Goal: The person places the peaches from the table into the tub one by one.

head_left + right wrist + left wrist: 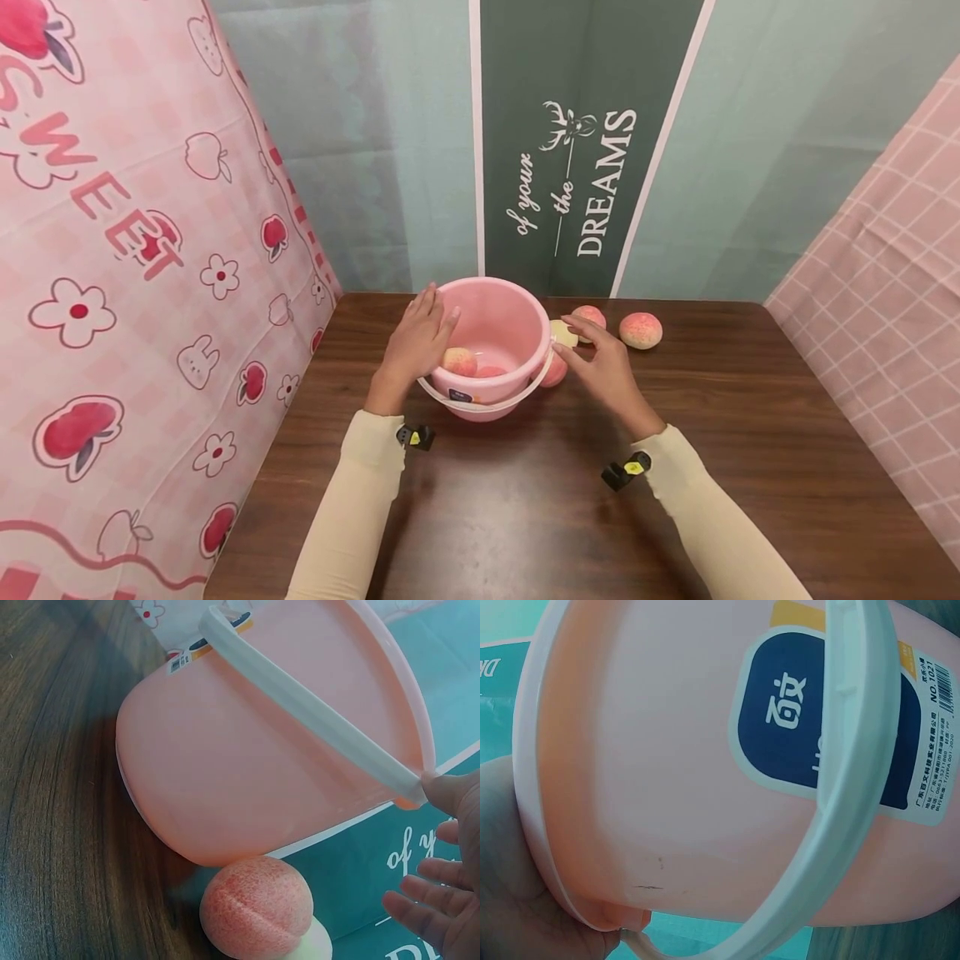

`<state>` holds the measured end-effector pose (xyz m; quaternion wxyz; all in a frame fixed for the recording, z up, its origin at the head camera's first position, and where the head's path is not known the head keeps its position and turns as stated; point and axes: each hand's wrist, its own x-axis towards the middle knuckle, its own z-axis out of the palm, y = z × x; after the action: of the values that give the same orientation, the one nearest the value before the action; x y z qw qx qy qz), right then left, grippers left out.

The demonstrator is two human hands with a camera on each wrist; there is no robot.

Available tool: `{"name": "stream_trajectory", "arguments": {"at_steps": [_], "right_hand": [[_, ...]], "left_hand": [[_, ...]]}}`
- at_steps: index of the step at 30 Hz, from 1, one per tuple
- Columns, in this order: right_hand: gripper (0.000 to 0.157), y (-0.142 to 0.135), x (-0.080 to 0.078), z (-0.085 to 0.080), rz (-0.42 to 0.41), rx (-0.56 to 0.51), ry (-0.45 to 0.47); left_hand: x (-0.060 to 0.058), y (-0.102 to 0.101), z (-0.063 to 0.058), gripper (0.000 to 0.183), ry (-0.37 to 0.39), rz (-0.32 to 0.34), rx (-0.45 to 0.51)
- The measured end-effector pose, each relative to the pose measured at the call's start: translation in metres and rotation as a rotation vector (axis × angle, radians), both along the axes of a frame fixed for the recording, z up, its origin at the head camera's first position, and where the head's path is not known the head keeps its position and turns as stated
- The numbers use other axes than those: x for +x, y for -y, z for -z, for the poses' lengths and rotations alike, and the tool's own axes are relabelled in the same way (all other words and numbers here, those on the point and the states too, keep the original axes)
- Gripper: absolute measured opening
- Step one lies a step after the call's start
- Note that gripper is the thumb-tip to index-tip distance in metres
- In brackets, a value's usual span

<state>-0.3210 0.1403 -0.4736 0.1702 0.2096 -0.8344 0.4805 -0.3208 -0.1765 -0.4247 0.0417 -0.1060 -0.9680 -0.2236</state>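
Note:
A pink bucket [487,308] with a white handle [855,750] stands on the table, its handle lowered across the front. Inside lie a peach [459,361] and another pinkish fruit, partly hidden by the wall. My left hand [420,337] rests against the bucket's left rim, fingers extended and thumb at the rim's edge. On the other side, my right hand [603,367] has its thumb at the handle's end by the rim, with its other fingers spread. Close beside the bucket on the right sit a pink peach [257,907] and a pale yellow-green fruit [564,333], partly covered.
Farther right lie two more peaches, one peach [590,317] behind my right fingertips and another peach [641,331] apart from it. The dark wooden table [480,517] meets a green curtain [427,167] at the back, with pink patterned cloths at both sides.

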Motion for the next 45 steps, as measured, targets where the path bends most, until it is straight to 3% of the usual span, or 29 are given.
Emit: {"name": "stream_trajectory", "arguments": {"at_steps": [11, 22, 45], "right_hand": [[0.051, -0.002, -0.005, 0.002, -0.02, -0.026, 0.01], [0.053, -0.003, -0.015, 0.012, -0.016, 0.023, 0.039], [0.05, -0.008, -0.015, 0.045, 0.005, 0.165, 0.094]], "left_hand": [[0.001, 0.001, -0.005, 0.078, 0.0, -0.012, 0.013], [0.002, 0.0, -0.01, 0.077, -0.004, -0.023, 0.025], [0.005, -0.003, 0.001, 0.077, -0.013, -0.013, 0.025]]}}
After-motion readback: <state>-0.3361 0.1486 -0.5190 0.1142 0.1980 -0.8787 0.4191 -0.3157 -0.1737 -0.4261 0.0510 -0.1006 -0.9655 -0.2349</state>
